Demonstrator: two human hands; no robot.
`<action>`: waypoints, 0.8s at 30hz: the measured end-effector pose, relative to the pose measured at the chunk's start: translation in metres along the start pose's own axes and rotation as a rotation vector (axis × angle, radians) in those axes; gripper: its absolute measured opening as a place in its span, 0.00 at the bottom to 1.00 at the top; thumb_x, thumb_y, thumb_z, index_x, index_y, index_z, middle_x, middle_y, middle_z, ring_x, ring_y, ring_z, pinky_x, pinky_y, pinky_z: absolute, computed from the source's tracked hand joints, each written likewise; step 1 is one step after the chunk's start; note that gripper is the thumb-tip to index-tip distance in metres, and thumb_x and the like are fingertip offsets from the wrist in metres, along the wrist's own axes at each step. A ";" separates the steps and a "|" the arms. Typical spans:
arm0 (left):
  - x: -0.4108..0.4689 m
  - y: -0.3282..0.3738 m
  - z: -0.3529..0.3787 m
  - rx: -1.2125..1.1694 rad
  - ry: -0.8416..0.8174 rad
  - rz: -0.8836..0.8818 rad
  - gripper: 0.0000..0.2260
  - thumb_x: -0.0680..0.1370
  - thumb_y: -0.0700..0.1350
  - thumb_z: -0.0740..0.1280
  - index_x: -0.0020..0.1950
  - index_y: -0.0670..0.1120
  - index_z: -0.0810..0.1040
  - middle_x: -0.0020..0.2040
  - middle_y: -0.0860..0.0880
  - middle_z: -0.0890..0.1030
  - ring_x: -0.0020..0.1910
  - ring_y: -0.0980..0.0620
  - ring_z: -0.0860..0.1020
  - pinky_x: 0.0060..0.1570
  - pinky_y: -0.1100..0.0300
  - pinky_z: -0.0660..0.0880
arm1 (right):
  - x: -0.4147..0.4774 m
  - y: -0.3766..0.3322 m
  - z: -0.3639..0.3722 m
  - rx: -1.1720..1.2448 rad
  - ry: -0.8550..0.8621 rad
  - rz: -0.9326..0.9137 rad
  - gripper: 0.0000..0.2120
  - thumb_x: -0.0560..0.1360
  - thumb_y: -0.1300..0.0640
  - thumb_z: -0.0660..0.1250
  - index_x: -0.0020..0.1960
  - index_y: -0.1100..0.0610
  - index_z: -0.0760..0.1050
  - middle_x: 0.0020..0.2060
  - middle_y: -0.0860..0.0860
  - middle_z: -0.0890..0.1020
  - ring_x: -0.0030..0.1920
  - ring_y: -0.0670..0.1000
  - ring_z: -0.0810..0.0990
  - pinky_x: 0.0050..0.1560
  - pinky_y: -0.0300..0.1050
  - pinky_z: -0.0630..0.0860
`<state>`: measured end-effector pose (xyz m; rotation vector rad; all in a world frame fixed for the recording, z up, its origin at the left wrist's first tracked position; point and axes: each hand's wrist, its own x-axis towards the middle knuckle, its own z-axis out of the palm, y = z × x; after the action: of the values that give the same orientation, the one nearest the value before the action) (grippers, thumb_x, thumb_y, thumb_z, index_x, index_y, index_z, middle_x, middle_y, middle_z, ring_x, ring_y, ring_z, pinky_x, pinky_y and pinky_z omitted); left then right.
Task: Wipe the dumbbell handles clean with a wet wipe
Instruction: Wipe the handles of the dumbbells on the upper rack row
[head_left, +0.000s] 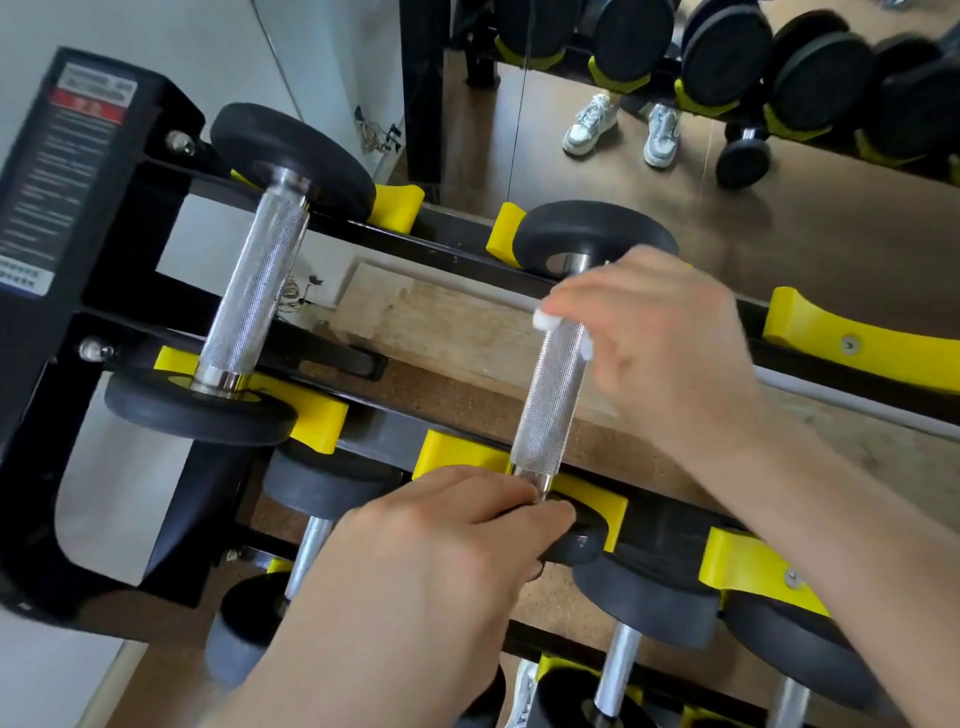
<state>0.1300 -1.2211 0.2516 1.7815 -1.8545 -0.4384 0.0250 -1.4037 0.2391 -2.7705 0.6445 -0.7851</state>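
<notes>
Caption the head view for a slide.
Right hand holds a wet wipe on a racked dumbbell's handle; left hand grips its near plate.

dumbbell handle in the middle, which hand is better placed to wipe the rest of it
Right. The right hand holds the wet wipe around the far end of the handle, so it can likely slide down the bare knurling. The left hand grips the near plate, steadying it.
</notes>
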 end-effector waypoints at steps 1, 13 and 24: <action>0.000 0.000 -0.001 -0.015 -0.016 -0.013 0.13 0.68 0.47 0.67 0.51 0.56 0.84 0.48 0.60 0.82 0.46 0.57 0.81 0.37 0.63 0.80 | -0.008 -0.004 0.001 0.020 0.009 0.004 0.14 0.68 0.67 0.60 0.44 0.60 0.83 0.42 0.53 0.85 0.40 0.59 0.80 0.39 0.51 0.78; 0.048 -0.027 -0.009 -0.304 0.231 -0.379 0.09 0.73 0.44 0.73 0.48 0.58 0.84 0.41 0.62 0.83 0.42 0.64 0.81 0.44 0.74 0.74 | -0.061 -0.029 0.004 0.233 -0.008 0.136 0.14 0.69 0.72 0.67 0.46 0.58 0.85 0.48 0.48 0.85 0.46 0.46 0.81 0.49 0.37 0.76; 0.097 -0.032 0.018 -0.686 0.228 -0.567 0.12 0.64 0.39 0.80 0.43 0.49 0.83 0.37 0.51 0.82 0.35 0.56 0.79 0.42 0.60 0.78 | -0.039 -0.014 0.003 0.578 0.310 0.671 0.12 0.75 0.64 0.68 0.53 0.50 0.80 0.48 0.48 0.82 0.48 0.46 0.82 0.47 0.34 0.76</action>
<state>0.1468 -1.3219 0.2330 1.7255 -0.8562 -0.9051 0.0021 -1.3732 0.2233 -1.7647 1.1055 -1.0264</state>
